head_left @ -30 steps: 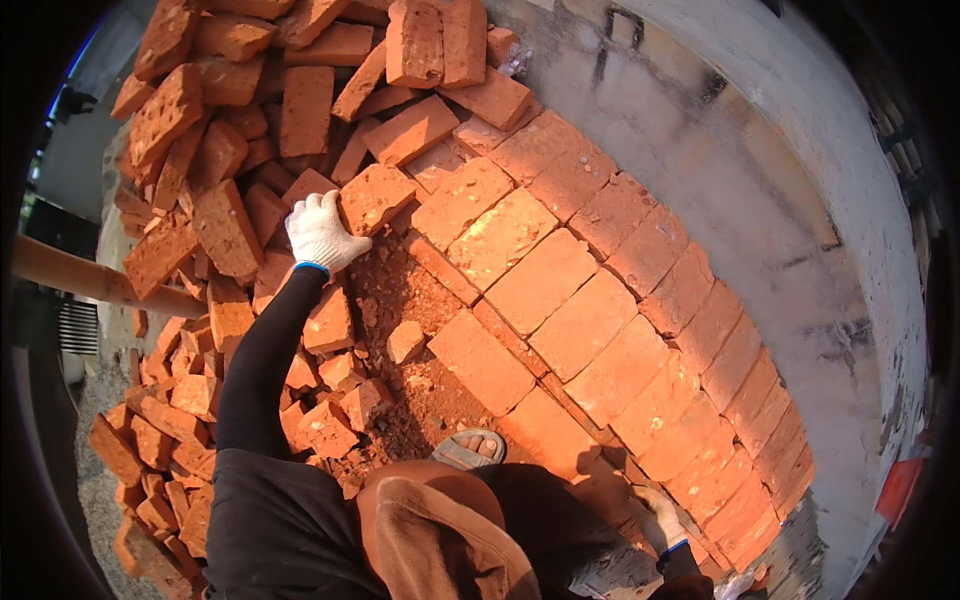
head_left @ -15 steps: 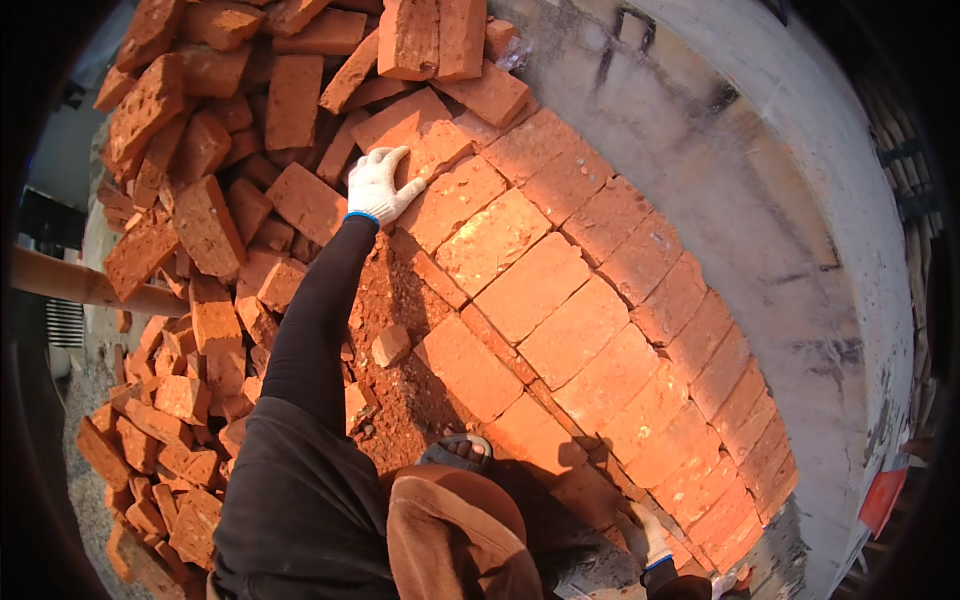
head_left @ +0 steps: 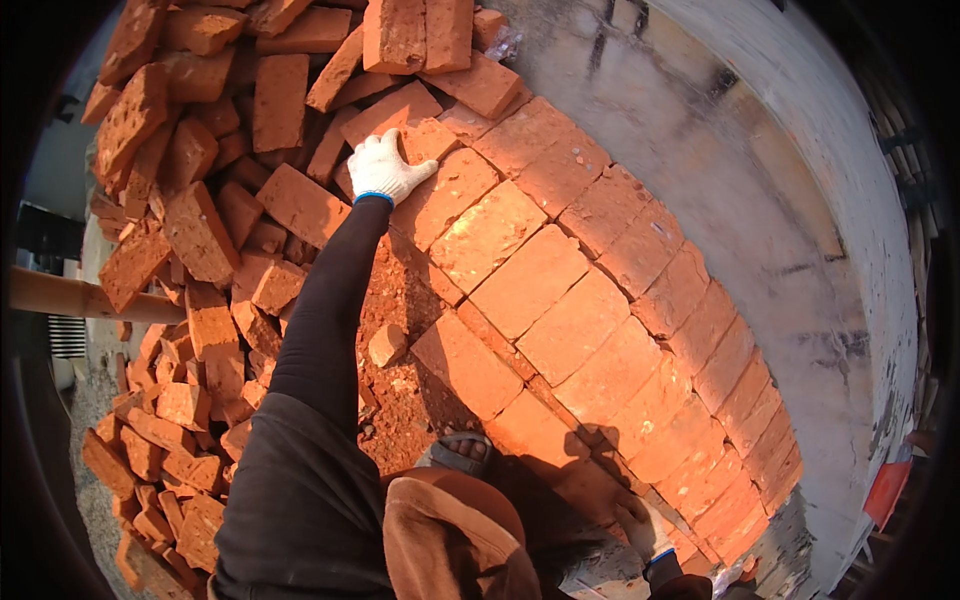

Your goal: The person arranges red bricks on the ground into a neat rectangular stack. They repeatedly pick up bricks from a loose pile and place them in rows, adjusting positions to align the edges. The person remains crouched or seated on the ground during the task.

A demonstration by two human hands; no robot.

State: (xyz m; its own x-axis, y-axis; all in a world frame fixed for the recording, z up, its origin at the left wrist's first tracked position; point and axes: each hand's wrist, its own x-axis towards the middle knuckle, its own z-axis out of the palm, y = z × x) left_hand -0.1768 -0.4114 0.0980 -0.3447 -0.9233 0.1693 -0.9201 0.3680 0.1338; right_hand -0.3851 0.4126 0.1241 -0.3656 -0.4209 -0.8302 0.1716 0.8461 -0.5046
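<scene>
1. Here's the left grip (head_left: 383, 170), gloved in white, up at the far end of the row (head_left: 530, 280) and right at the near edge of a brick (head_left: 428, 138)
2. Thumb and fingers stand spread at that edge; whether they clasp the brick or merely lean on it, I cannot tell
3. The brick itself lies between the heap (head_left: 280, 100) and the row's flat, side-by-side pieces
4. Down low, the right grip (head_left: 652, 530) is beside the row's lower end, partly in shadow; what it holds, if anything, I cannot tell
5. To handle this brick well, I'd say: even pressure from the palm, brick level, fingertips clear of the gap to its neighbour
6. Crumbs could spoil the contact, so a quick brush would pay off
7. And the sandal (head_left: 455, 452), near a loose chunk (head_left: 387, 345) on rubble (head_left: 395, 285), calls for steady footing
</scene>
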